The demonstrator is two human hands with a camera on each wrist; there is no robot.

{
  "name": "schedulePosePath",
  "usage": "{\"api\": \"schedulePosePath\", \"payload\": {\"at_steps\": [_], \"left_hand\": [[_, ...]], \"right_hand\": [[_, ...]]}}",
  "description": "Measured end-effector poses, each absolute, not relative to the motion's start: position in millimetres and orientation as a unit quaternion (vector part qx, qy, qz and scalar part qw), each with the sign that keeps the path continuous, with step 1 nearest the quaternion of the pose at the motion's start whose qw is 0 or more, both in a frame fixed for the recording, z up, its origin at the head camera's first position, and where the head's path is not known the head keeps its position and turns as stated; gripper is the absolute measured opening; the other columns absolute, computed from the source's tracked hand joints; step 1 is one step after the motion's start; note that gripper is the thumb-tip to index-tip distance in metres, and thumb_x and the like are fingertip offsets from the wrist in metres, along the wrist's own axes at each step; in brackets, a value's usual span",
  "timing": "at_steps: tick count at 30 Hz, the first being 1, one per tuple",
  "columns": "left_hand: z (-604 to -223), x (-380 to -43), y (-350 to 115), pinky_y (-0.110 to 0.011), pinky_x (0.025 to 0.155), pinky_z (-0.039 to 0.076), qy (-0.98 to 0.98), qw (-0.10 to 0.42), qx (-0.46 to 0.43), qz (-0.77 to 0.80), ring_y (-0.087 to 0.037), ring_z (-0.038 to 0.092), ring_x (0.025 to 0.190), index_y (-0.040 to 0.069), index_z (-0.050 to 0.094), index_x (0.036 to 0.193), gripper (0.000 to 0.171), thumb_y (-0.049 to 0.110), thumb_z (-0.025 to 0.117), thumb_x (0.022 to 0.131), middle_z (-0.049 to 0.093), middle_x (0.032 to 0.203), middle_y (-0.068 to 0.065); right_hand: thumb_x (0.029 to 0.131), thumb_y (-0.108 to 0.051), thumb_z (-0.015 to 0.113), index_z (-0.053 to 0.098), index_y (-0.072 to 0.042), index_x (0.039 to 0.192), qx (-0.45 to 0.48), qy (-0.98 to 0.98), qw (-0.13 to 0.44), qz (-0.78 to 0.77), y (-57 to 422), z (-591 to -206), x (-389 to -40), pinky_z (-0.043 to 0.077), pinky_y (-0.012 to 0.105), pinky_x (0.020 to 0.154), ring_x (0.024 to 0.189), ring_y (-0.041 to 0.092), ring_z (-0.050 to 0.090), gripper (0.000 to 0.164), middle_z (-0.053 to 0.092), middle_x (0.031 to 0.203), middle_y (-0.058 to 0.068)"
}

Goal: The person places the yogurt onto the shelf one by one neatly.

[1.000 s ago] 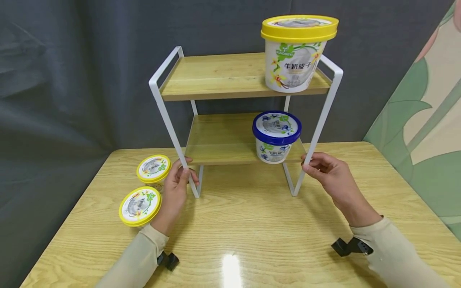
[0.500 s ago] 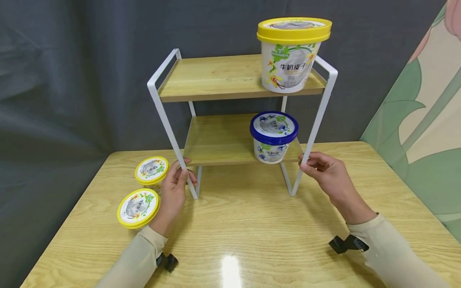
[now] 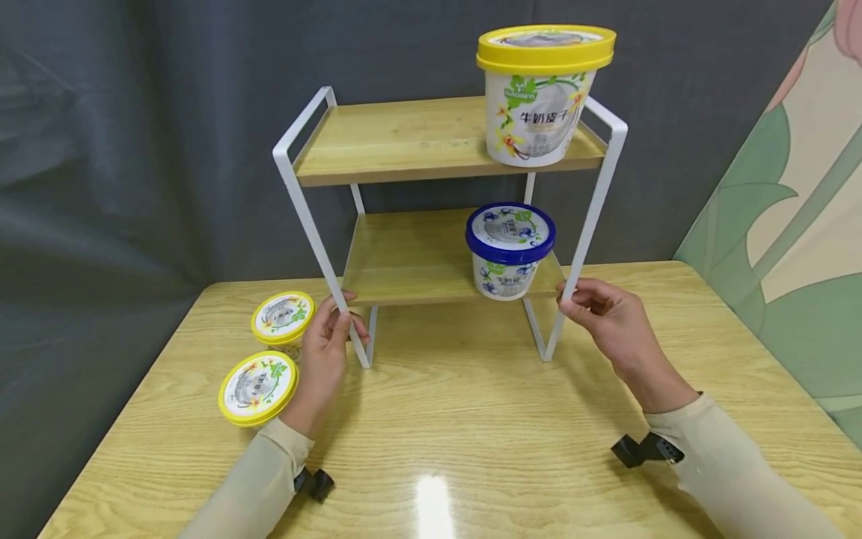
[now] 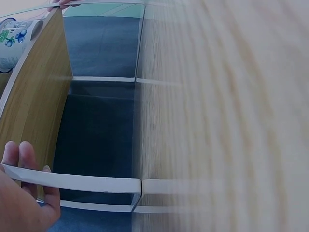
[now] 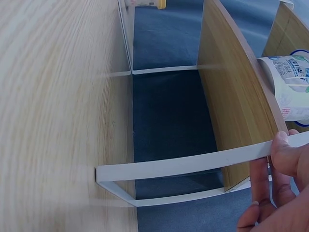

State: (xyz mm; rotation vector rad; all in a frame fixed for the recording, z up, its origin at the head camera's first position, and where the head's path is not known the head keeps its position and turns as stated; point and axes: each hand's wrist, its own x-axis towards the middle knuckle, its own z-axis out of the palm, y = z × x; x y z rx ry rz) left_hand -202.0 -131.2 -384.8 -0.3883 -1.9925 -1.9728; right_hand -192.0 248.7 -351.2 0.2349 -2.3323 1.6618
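Observation:
A two-tier rack (image 3: 397, 142) with wooden boards and white metal side frames stands on the table. My left hand (image 3: 326, 352) grips its left front leg at lower-board height, thumb in front and fingers around behind. On the other side, my right hand (image 3: 616, 329) pinches the right front leg at about the same height. A large tub with a yellow lid (image 3: 535, 112) stands upright at the right of the top board. Below it, a smaller blue-lidded tub (image 3: 508, 251) sits on the lower board's right part. Both wrist views show the fingers (image 5: 260, 181) around the white frame.
Two yellow-lidded tubs, one farther back (image 3: 283, 317) and one nearer (image 3: 259, 388), stand left of my left forearm. A dark cloth (image 3: 121, 150) hangs behind the wooden table (image 3: 471, 434). At the right is a wall panel with a leaf pattern (image 3: 801, 262).
The head view has shifted slightly, so the rack and tubs appear a little farther left. Both hands keep their hold on the legs, and the tubs stay in their places.

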Motion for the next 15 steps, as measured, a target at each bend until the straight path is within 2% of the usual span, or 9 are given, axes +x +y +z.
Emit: {"api": "schedulePosePath", "payload": {"at_steps": [8,15], "left_hand": [[-381.7,-201.7,-130.8,-0.029,0.074,0.056,-0.697,0.147,-0.115,-0.693,-0.019,0.064,0.070,0.005,0.053,0.130,0.028,0.012,0.041,0.106,0.063,0.078,-0.007],[-382.5,-202.2,-129.7,-0.028,0.075,0.055,-0.695,0.144,-0.112,-0.695,-0.020,0.064,0.071,0.003,0.052,0.131,0.027,0.009,0.041,0.106,0.063,0.077,-0.001]], "right_hand": [[0.093,-0.009,0.069,0.072,-0.007,0.113,0.078,-0.807,0.140,0.568,247.0,-350.2,-193.6,0.051,0.009,0.076,0.082,-0.003,0.063,0.020,0.069,0.086,-0.025],[0.094,-0.010,0.069,0.069,-0.001,0.116,0.073,-0.815,0.148,0.555,247.1,-353.8,-193.7,0.050,0.011,0.074,0.083,-0.003,0.062,0.024,0.068,0.086,-0.025]]}}
